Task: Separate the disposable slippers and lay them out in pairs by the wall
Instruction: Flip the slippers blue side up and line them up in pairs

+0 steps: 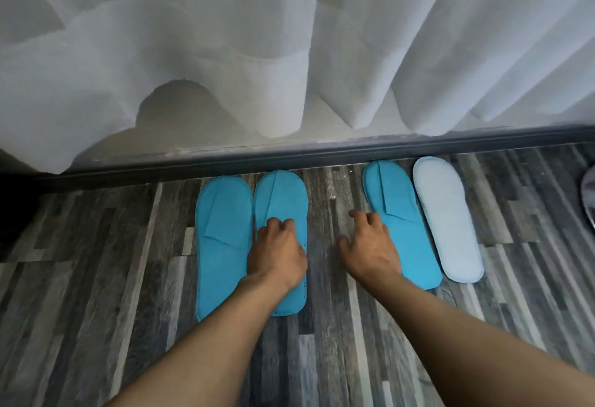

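Four disposable slippers lie flat on the wood-pattern floor [96,277], toes toward the dark baseboard [225,162]. Left pair: first blue slipper [222,245] and second blue slipper [283,200], side by side and touching. Right pair, set apart across a strip of bare floor: third blue slipper [402,229] just beside a white slipper [447,219], both angled slightly. Left hand [277,255] rests palm-down on the second blue slipper, fingers [280,223] curled and pressed together against it. Right hand [370,248] lies on the inner edge of the third blue slipper, fingers [370,216] spread, thumb on the floor. A white sheer curtain [289,52] hangs above the baseboard.
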